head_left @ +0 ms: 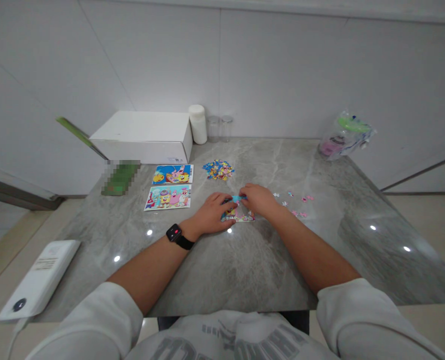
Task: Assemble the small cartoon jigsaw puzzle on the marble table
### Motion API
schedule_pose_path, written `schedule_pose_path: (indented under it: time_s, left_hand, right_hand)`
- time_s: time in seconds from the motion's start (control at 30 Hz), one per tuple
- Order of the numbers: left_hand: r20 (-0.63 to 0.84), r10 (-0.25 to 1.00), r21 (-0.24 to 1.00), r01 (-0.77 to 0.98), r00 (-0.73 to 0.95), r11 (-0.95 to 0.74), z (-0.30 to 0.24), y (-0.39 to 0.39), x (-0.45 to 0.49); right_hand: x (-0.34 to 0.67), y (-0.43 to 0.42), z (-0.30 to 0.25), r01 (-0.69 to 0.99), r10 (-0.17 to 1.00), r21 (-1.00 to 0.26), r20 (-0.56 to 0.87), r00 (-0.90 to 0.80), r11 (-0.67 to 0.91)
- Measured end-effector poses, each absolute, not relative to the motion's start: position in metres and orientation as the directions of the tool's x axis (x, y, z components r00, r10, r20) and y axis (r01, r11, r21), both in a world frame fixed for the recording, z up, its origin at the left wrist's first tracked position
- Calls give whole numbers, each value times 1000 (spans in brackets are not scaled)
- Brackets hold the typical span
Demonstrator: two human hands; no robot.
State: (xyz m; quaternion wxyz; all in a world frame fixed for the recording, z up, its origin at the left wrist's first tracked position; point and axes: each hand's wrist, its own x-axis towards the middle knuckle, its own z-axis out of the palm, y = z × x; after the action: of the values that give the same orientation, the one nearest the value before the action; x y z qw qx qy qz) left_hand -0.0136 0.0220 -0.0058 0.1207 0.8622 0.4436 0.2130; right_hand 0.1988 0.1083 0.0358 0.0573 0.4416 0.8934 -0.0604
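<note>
A partly joined jigsaw puzzle [241,218] lies on the grey table in front of me, with a gap showing inside its picture. My left hand [215,212] rests over its left side, fingers spread and thumb along the lower edge. At the upper right edge, my right hand [258,198] has its fingers bent and drawn together; whatever is between the fingertips is hidden. Loose pink puzzle pieces [299,214] and a few pale ones lie to the right. Farther back is a heap of colourful puzzle pieces [218,170].
Two cartoon picture cards [173,174] [168,197] lie left of the puzzle. Behind them stand a white box [140,150], a white bottle [197,125] and two clear jars [226,129]. A plastic-wrapped cup [342,137] is back right; a white power bank [40,280] sits front left.
</note>
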Motion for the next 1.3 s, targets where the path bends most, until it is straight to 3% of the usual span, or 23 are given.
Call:
schedule_pose_path:
  time_s: [0.73, 0.93, 1.3]
  left_hand:
    - [275, 813, 395, 710, 514, -583, -9, 23, -14]
    - [269, 820, 411, 709, 506, -573, -9, 23, -14]
    - [272, 815, 395, 712, 512, -580, -9, 23, -14]
  right_hand:
    - [208, 118, 45, 811, 798, -87, -146, -584, 578]
    - [213, 121, 45, 837, 813, -55, -212, -542, 544]
    - [212, 122, 36, 831, 808, -109, -192, -557, 546]
